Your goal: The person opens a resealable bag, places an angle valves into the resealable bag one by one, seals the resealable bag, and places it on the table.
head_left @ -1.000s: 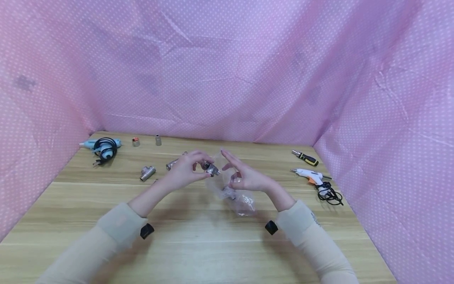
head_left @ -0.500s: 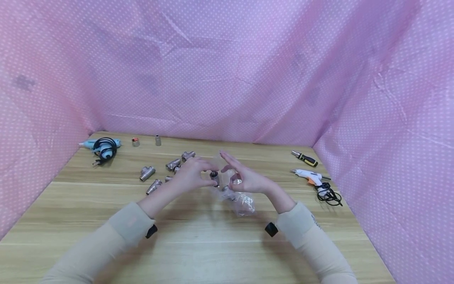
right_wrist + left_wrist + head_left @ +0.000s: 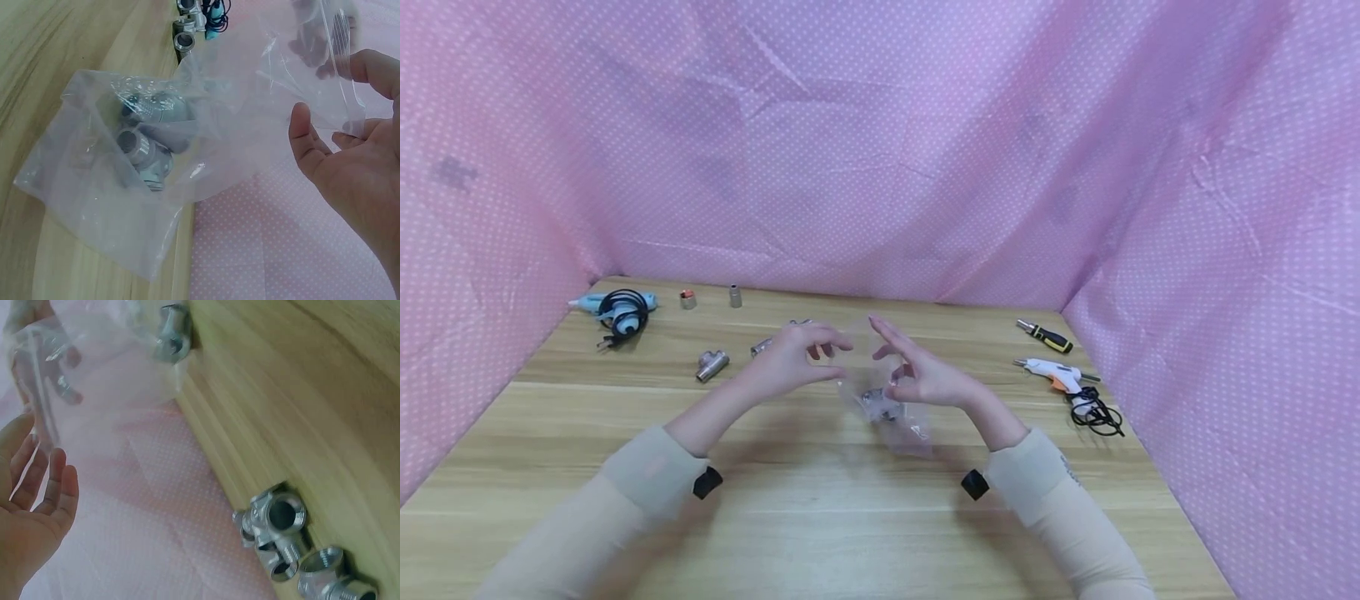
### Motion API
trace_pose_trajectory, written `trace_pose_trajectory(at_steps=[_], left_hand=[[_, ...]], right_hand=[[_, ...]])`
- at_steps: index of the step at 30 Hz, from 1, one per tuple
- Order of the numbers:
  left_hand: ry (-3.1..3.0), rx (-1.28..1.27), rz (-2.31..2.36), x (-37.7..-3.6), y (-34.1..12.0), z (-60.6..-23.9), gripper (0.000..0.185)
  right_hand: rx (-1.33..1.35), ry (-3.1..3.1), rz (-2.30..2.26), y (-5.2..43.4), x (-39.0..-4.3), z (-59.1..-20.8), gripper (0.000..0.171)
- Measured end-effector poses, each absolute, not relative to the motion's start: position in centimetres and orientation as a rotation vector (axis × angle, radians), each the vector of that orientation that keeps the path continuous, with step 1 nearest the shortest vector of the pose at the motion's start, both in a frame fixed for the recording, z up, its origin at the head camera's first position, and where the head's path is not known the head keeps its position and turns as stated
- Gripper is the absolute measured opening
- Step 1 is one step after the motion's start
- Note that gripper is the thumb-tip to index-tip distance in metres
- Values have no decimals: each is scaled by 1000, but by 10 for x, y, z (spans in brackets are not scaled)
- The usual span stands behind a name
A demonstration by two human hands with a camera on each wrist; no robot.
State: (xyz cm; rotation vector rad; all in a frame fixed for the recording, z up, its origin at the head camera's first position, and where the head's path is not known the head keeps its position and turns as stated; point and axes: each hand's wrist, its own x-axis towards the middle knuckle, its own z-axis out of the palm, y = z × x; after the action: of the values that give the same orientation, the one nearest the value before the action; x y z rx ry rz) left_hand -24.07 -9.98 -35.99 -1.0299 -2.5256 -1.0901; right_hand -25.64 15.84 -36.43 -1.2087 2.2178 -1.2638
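Observation:
My right hand [image 3: 928,379] holds the clear plastic bag [image 3: 913,429] near its mouth, fingers and thumb bent about the film. The bag hangs down towards the table. Inside it lie metal pipe tees [image 3: 140,150], seen through the film in the right wrist view. My left hand [image 3: 790,358] is beside the bag's mouth with fingers and thumb apart and nothing between them. More shiny metal pipe tees [image 3: 278,515] lie on the table, several of them behind my left hand in the head view. One separate tee [image 3: 712,365] lies farther left.
At the back left are a blue glue gun [image 3: 621,312] with a black cord, a metal ring-like piece [image 3: 688,300] and a small metal cylinder [image 3: 734,296]. To the right lie a screwdriver [image 3: 1045,335] and a white glue gun [image 3: 1060,375]. Pink dotted cloth [image 3: 880,167] surrounds the wooden table.
My left hand brought a metal pipe tee down to the bag's mouth and let it go, then drew back up and left. My right hand stays nearly still with the bag.

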Motion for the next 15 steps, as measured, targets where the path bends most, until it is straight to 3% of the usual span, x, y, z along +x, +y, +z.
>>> trace_pose_trajectory(at_steps=[9,15], left_hand=[[-2654,-959,-1090,-230,-136,-343,45],[-2740,-926,-1059,-229,-171,-349,58]], right_hand=[[-1170,2213,-1285,157,-256,-365,101],[-1166,2229,-1278,159,-258,-370,102]])
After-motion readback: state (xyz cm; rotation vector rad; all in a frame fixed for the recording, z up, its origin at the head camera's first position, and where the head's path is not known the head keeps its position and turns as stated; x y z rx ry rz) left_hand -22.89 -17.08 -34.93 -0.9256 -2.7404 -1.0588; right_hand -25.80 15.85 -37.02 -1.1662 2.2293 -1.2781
